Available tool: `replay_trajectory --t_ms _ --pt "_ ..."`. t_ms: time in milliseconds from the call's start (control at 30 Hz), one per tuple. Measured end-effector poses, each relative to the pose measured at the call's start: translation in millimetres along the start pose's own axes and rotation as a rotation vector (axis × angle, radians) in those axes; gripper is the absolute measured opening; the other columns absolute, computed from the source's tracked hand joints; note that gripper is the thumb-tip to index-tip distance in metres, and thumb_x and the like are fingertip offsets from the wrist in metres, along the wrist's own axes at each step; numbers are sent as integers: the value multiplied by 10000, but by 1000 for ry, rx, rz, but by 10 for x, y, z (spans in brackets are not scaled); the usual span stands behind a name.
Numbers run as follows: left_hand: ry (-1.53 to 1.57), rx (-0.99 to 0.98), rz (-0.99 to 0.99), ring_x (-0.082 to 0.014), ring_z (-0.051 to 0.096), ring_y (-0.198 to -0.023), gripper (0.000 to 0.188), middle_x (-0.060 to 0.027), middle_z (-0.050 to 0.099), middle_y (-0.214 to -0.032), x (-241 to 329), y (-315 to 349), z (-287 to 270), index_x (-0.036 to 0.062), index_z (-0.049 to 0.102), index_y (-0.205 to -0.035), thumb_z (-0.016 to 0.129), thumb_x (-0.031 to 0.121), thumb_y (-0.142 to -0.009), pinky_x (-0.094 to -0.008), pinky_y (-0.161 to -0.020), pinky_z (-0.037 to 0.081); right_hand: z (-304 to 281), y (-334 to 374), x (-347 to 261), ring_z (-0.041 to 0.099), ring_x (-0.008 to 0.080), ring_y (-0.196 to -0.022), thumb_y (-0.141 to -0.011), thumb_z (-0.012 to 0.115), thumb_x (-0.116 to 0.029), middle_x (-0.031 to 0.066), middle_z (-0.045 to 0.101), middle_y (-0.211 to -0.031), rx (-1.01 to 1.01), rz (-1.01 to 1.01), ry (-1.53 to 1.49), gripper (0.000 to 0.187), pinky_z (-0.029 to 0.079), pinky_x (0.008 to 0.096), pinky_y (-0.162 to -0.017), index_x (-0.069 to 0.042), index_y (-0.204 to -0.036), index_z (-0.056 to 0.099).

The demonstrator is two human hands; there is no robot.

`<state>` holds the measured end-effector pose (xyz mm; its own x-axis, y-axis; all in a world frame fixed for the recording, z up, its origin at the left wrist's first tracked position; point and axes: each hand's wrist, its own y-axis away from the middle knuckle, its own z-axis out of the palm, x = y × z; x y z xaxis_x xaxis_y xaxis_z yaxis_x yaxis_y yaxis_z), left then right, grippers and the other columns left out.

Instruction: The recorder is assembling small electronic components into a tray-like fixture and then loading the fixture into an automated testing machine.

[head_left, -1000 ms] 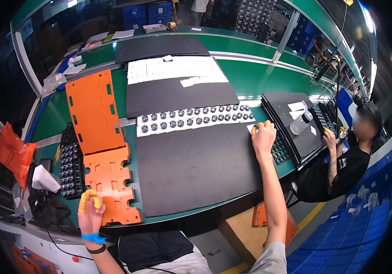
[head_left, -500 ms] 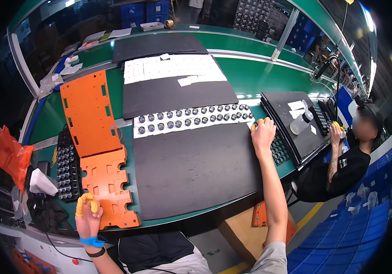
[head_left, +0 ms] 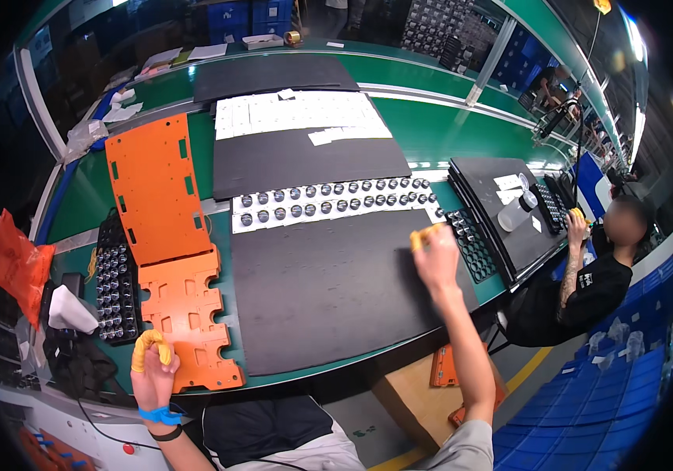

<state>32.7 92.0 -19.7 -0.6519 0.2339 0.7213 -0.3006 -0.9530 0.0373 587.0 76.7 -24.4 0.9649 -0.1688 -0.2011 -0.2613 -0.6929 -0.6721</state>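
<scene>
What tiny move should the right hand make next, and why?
Maybe shift the right hand slightly right, to the black tray: dark round pieces sit in its far end, while the hand hovers over the black sheet, apart from the tray.

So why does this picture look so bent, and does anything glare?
In the head view, the fisheye lens curves straight edges, like the pale rail, and the corners fall to black; also in the head view, the ceiling lamps at upper right glare white, the round dark pieces catch small highlights, and the black mat looks dull.
</scene>
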Motion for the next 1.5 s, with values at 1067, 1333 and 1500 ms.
replay_trajectory --t_ms 1067,1333,1500 --pt "-928 32 332 -142 555 -643 114 -75 646 -817 -214 206 218 3 642 -1033 637 78 -948 -290 -611 459 104 516 -281 488 295 -558 -944 699 -174 143 537 -660 -13 66 -86 321 393 410 -553 14 -725 557" --pt "-1129 -10 332 -265 611 -707 113 -123 642 -827 -72 268 343 46 665 -1002 673 117 -915 -388 -649 484 -20 402 -656 440 202 -560 -956 657 -84 112 499 -647 24 139 -304 262 342 359 -526 26 -730 580" --pt "-1107 -59 270 -267 661 -661 115 -112 683 -819 -134 208 284 51 691 -973 716 127 -890 -358 -592 507 114 -310 -1534 612 315 -834 -897 664 -56 143 654 -855 -40 -127 -424 79 479 397 -769 21 -896 681"
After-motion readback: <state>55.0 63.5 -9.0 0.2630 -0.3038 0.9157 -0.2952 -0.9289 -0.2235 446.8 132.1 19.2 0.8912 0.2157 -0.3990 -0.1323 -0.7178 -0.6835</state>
